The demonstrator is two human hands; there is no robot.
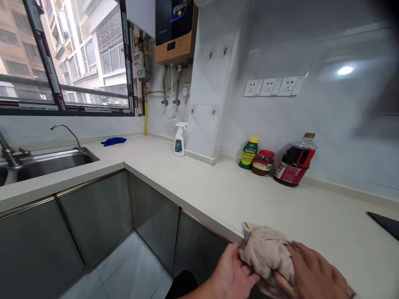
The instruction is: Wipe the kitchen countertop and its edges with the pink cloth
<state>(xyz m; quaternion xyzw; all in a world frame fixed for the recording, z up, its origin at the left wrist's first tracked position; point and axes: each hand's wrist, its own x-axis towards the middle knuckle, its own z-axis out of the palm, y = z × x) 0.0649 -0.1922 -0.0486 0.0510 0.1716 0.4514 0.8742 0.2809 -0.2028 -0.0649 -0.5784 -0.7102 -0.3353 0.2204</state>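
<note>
A crumpled, pale beige cloth [266, 251] is bunched up at the front edge of the countertop [199, 178]. My left hand [232, 270] grips it from the left and below, palm turned up and fingers curled under the fabric. From the right, my right hand [314, 270] presses over the cloth with its fingers wrapped round that side. The lower part of the cloth drops out of view at the bottom.
Along the wall stand a green squeeze bottle [248, 154], a red-lidded jar [263, 162] and a large dark sauce bottle [294, 162]. Farther off are a white spray bottle [179, 141], a blue glove [114, 141] and a sink [56, 162]. A black flat edge [385, 224] shows at right.
</note>
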